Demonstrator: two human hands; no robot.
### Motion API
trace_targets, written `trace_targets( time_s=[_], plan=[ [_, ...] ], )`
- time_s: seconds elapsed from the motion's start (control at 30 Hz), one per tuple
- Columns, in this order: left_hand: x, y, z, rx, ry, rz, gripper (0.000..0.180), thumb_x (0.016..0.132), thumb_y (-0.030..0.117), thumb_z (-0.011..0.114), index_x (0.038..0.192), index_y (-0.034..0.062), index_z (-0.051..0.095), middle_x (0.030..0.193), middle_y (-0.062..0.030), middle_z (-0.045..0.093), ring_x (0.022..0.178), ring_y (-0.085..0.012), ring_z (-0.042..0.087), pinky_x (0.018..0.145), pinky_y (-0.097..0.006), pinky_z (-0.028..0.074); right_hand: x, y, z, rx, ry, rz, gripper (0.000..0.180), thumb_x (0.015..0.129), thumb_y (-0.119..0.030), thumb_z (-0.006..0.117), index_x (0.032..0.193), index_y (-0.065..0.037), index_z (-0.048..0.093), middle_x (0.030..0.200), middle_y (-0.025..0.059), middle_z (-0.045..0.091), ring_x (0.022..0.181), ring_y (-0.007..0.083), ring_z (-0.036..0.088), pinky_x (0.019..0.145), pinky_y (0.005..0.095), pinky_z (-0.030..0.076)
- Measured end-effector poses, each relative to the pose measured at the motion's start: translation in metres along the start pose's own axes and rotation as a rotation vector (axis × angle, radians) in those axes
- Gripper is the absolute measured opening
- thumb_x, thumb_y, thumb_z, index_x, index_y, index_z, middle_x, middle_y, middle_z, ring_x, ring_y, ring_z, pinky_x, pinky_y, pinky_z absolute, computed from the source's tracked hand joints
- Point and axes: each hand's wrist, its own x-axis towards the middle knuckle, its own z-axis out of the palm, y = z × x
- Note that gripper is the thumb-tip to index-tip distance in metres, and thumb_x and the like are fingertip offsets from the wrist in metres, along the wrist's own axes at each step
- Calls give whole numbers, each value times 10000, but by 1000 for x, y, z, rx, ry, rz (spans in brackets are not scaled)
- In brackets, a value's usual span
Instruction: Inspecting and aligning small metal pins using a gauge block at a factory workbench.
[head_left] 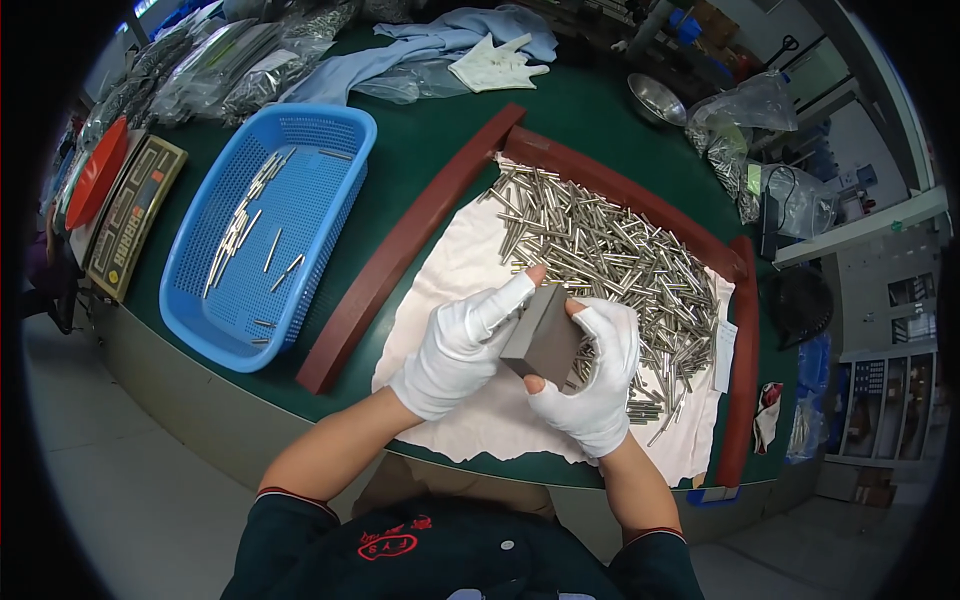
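Observation:
Both my hands wear white gloves that leave some fingertips bare. Between them is a dark grey-brown rectangular block (552,343), tilted, above the cloth. My left hand (465,340) is closed on its left side, with its lower fingers hidden behind the block. From the right, my right hand (603,368) grips the block with bare fingertips at its edges. Just beyond lies a large heap of slim shiny metal pins (610,250), spread on a pale pinkish cloth (440,285). Whether any pin is held against the block is hidden.
Red-brown bars (405,260) border the cloth on several sides of the green table (400,140). Left of them stands a blue mesh basket (345,190) holding some pins. Farther back are a loose white glove (497,64), blue cloth (430,40), plastic bags (215,70) and a metal bowl (657,98).

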Motion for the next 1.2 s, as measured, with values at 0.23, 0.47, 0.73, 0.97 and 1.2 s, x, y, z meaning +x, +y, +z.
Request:
trace_targets(
  time_s=[0.23,0.47,0.73,0.97,1.2],
  plan=[
    [3,6,0,29,33,4,573,839,-92,512,1374,110,478,1109,-150,651,887,-271,660,783,-314,519,-2,6,1,13,10,31,664,652,-432,767,1110,-15,530,1021,141,545,864,297,520,765,409,409],
    [3,11,-1,-82,-20,-106,593,823,-113,513,1372,111,482,1123,-144,648,892,-240,660,794,-310,514,-3,6,2,3,12,18,664,667,-454,761,1111,-18,528,1032,144,540,872,298,517,771,412,404],
    [0,6,1,-217,-7,-98,630,813,-123,528,1395,108,459,1023,-124,652,831,-196,642,795,-274,502,-1,2,3,-8,33,1,669,659,-449,762,1114,-19,526,1012,136,543,856,297,515,767,409,404],
    [2,4,0,-116,-4,-59,598,820,-99,544,1379,100,474,1029,-126,650,873,-214,651,798,-278,503,-1,3,2,40,4,-41,692,641,-414,775,1146,-19,515,1033,141,548,865,304,530,778,406,415],
    [6,11,3,-368,71,-373,621,837,-83,539,1421,77,398,1006,-53,656,753,-63,576,684,-209,482,-3,10,-3,73,14,-56,689,660,-432,765,1147,-11,520,1035,146,555,863,291,521,772,408,411]
  ],
)
